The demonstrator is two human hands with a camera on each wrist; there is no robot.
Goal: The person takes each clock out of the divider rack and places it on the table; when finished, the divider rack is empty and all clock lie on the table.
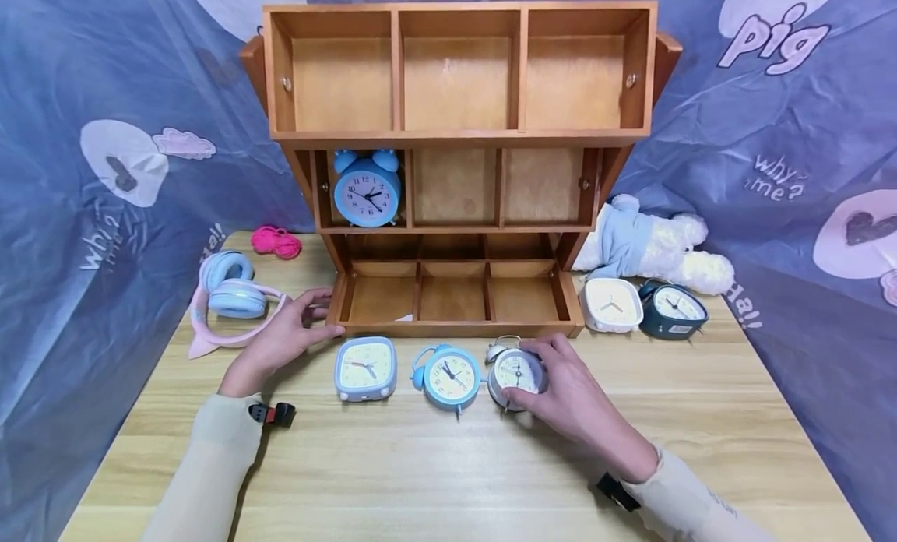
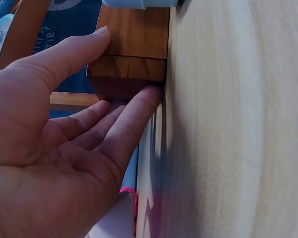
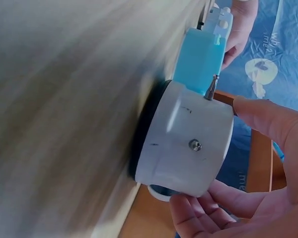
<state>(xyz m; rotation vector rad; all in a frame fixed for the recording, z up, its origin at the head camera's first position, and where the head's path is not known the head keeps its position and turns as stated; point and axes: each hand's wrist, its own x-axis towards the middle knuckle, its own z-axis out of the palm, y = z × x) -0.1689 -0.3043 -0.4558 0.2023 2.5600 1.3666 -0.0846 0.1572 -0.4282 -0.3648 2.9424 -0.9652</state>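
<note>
My right hand (image 1: 578, 390) grips a round white twin-bell alarm clock (image 1: 517, 373), thumb and fingers on opposite sides of its case. In the right wrist view, the clock's white side (image 3: 184, 134) shows a small metal knob and a foot. My left hand (image 1: 283, 339) rests at the lower left corner of a brown wooden shelf (image 1: 448, 329), its fingers fairly straight, touching the bottom tier's end (image 2: 129, 69). Between the hands lie a blue round twin-bell clock (image 1: 452, 378) and a bluish-purple square clock (image 1: 366, 368), faces up.
Another blue twin-bell clock (image 1: 367, 193) stands in the middle tier's left compartment. Right of the shelf are a white square clock (image 1: 612, 304), a dark green clock (image 1: 674, 310) and a white plush toy (image 1: 655, 238). Headphones (image 1: 234, 297) and pink yarn (image 1: 276, 242) lie at left.
</note>
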